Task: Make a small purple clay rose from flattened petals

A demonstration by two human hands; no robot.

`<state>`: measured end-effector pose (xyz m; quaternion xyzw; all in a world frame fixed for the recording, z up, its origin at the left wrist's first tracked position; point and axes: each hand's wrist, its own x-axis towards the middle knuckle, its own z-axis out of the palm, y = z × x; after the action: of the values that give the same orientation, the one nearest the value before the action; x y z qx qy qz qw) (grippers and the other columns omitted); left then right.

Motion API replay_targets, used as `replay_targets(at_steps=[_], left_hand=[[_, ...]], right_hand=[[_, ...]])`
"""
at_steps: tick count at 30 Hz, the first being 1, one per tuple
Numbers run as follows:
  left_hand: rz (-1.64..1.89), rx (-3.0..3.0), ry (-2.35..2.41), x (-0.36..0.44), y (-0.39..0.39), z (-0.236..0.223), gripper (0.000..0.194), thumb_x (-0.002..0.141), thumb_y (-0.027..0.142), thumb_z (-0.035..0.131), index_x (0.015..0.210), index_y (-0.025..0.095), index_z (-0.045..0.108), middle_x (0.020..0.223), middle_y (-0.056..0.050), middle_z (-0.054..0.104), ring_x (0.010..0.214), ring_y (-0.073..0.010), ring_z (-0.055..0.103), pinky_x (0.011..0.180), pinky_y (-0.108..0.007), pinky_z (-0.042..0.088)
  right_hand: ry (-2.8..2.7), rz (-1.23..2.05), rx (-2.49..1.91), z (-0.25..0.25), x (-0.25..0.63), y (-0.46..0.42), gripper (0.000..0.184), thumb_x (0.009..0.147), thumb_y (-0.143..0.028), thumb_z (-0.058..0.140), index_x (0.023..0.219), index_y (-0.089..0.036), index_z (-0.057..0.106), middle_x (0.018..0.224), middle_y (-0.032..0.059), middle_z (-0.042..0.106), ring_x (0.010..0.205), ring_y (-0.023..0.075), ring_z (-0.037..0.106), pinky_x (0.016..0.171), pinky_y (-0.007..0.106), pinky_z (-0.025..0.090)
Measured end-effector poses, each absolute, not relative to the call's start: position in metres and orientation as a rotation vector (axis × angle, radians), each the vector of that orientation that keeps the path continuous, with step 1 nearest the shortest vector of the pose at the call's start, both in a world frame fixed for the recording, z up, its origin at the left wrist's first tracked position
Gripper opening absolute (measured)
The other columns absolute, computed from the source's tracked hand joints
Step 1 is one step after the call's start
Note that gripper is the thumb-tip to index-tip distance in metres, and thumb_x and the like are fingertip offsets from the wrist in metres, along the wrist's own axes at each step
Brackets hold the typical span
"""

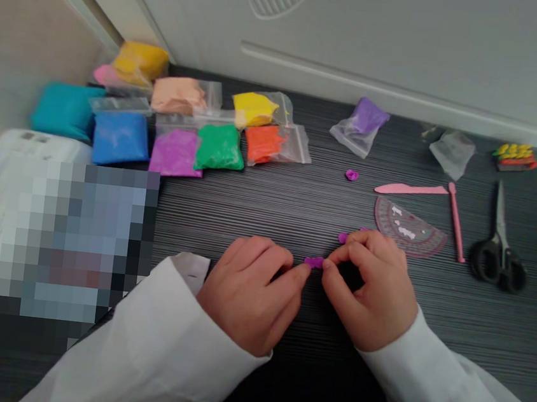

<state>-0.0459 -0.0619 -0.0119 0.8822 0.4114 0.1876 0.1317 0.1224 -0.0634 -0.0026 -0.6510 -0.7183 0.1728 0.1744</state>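
Both hands meet low over the dark striped tabletop. My left hand is curled, its thumb and forefinger pinching one end of a small purple clay piece. My right hand pinches the other end with its fingertips. Another purple bit lies just beyond my right fingers. A small purple clay ball sits farther back, near an opened bag of purple clay.
Several bags of coloured clay lie at the back left. A pink plastic knife, a pink stick tool, a pinkish protractor and black scissors lie at right. An empty bag and a small clay model are behind. White paper is at left.
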Motion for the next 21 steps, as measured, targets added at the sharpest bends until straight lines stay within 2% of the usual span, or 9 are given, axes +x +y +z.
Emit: replay_targets(at_steps=[12, 21], left_hand=[[0.554, 2.535, 1.216, -0.047, -0.061, -0.011, 0.021, 0.072, 0.022, 0.051, 0.09, 0.021, 0.061, 0.076, -0.004, 0.057, 0.076, -0.0182, 0.047, 0.069, -0.037, 0.04], [0.532, 2.558, 1.211, -0.047, -0.062, -0.011, 0.026, 0.072, 0.022, 0.051, 0.097, 0.024, 0.06, 0.077, -0.003, 0.057, 0.075, -0.018, 0.047, 0.067, -0.036, 0.039]], right_hand=[[-2.083, 0.642, -1.678, 0.007, 0.135, -0.066, 0.005, 0.069, -0.022, 0.053, 0.07, -0.021, 0.058, 0.078, 0.0039, 0.049, 0.079, 0.0188, 0.049, 0.073, 0.038, 0.037], [-2.146, 0.64, -1.636, 0.007, 0.139, -0.065, 0.006, 0.069, -0.022, 0.053, 0.07, -0.02, 0.059, 0.076, 0.0037, 0.049, 0.079, 0.0182, 0.049, 0.073, 0.037, 0.039]])
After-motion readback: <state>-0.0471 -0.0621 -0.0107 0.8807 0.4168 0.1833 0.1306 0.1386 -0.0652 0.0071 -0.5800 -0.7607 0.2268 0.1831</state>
